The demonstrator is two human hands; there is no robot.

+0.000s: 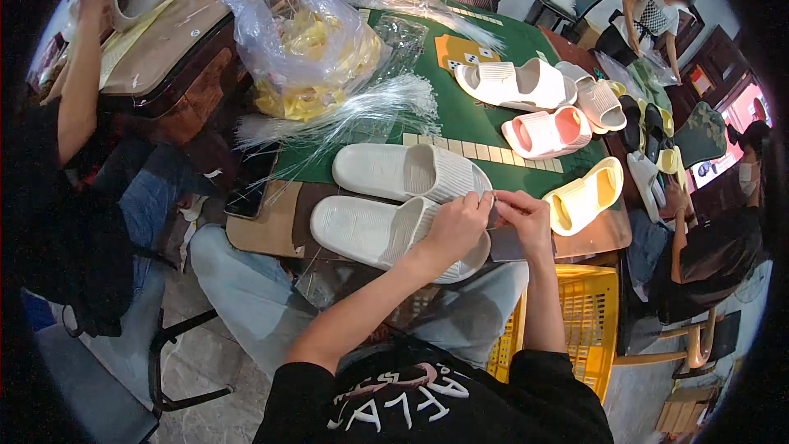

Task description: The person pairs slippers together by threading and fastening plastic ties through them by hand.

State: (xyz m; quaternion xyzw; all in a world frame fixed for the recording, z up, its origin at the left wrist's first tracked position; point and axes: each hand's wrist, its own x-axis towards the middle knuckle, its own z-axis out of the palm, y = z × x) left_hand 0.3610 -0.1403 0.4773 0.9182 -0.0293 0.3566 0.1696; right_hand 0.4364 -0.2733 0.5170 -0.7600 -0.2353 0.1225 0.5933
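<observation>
Two pale grey slide sandals lie side by side in front of me, the far sandal (378, 171) and the near sandal (353, 226), with their strap ends to the right. My left hand (460, 226) rests over the near sandal's strap, its fingers pinched together. Close against it, by the toe end, my right hand (528, 218) is pinched too. Between the fingertips is something small and dark that I cannot make out. A yellow slide sandal (585, 197) stands just right of my right hand, with a pink slide sandal (546, 133) beyond it.
A clear plastic bag (304, 41) of yellow pieces sits far left, beside bundles of thin clear strands (362, 111). White sandals (518, 86) lie at the back of the green table mat (312, 160). A yellow crate (588, 321) stands below right. Other people sit on both sides.
</observation>
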